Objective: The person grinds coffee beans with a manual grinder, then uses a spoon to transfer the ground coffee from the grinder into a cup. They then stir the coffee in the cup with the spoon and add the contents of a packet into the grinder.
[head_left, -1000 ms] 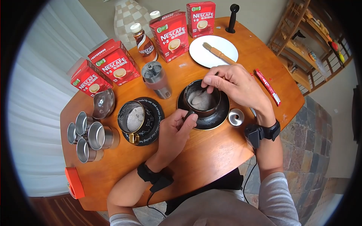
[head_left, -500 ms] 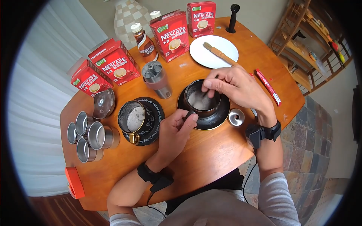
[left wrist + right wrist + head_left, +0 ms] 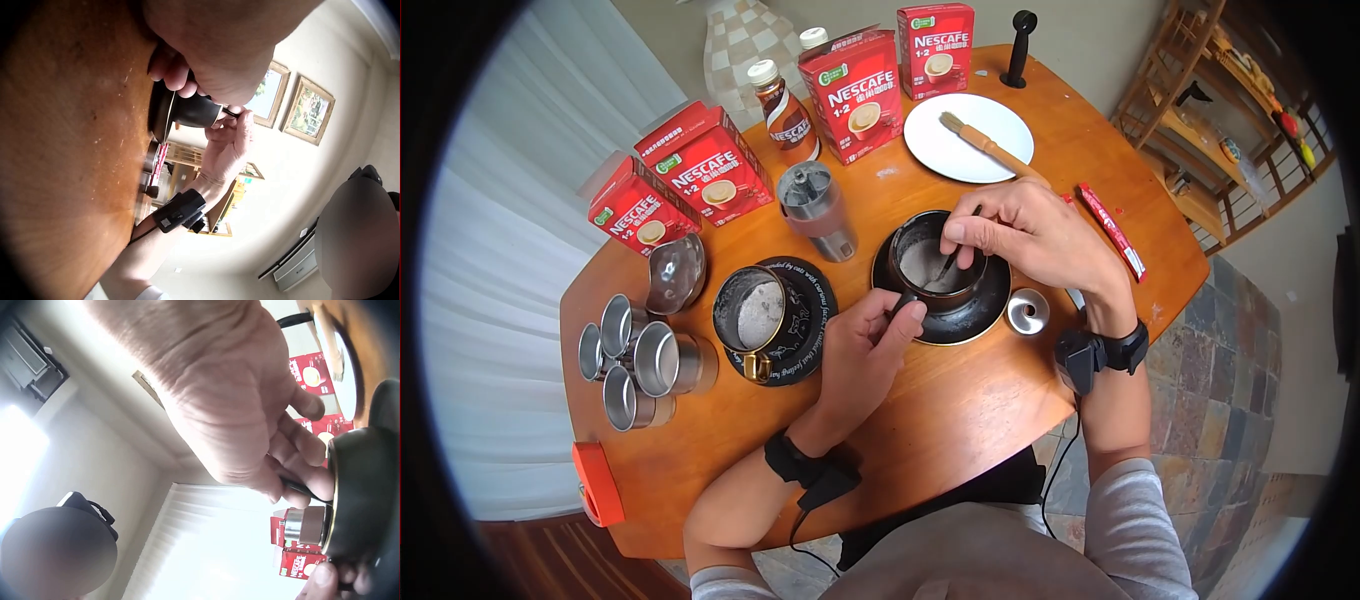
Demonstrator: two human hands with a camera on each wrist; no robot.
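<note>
My left hand (image 3: 865,355) grips the handle of a black gold-rimmed cup (image 3: 365,490), which stands upright on a black saucer (image 3: 960,326). Inside the cup is a pale greyish, frothy-looking content. Over its right rim, my right hand (image 3: 1040,235) pinches the dark handle of a spoon (image 3: 299,487) between thumb and fingers. The spoon slants down into the content, which hides its lower end. To the left, a second black cup (image 3: 728,312) with a gold handle holds a similar greyish content and sits on a patterned black saucer (image 3: 808,335).
A steel coffee grinder (image 3: 820,215) stands behind the cups. Further back are red Nescafe boxes (image 3: 850,95), a brown bottle (image 3: 788,125) and a white plate (image 3: 940,150) bearing a brush (image 3: 980,143). Several steel cups (image 3: 662,360) stand left; a small metal ring-shaped piece (image 3: 1027,311) lies right.
The spoon has swept round inside the cup, its handle now slanting toward the cup's right side. My right hand has shifted slightly with it; my left hand keeps its grip on the cup handle.
</note>
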